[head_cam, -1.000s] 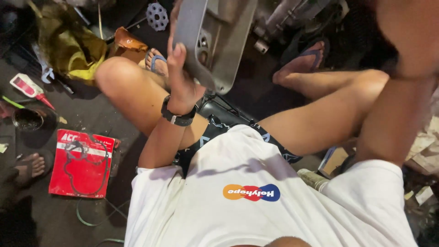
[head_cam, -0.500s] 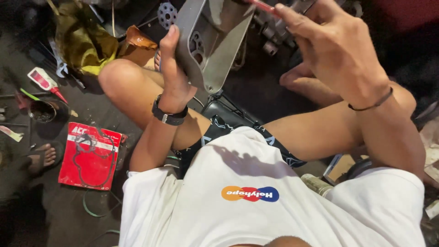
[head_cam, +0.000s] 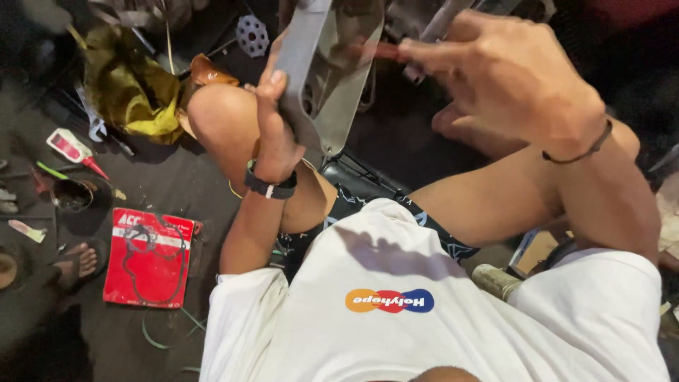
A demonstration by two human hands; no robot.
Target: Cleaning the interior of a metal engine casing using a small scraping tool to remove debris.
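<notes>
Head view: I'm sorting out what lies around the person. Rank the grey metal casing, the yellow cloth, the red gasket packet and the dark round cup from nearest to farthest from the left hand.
From the left hand:
1. Grey metal casing: gripped by that hand, above the knee.
2. Yellow cloth: on the floor, picture left of the knee.
3. Red gasket packet: on the floor, below the forearm.
4. Dark round cup: far picture left.

Little free room is left around the grey metal casing (head_cam: 327,67); its near edge is gripped by the left hand (head_cam: 274,131), its top is crossed by the right hand (head_cam: 506,78). Passage below is barred by the raised knee (head_cam: 219,117); a dark gap is left open between the legs. To the left, the floor is crowded by a yellow rag (head_cam: 131,88), a red packet (head_cam: 148,256) and a small tube (head_cam: 71,148).
</notes>
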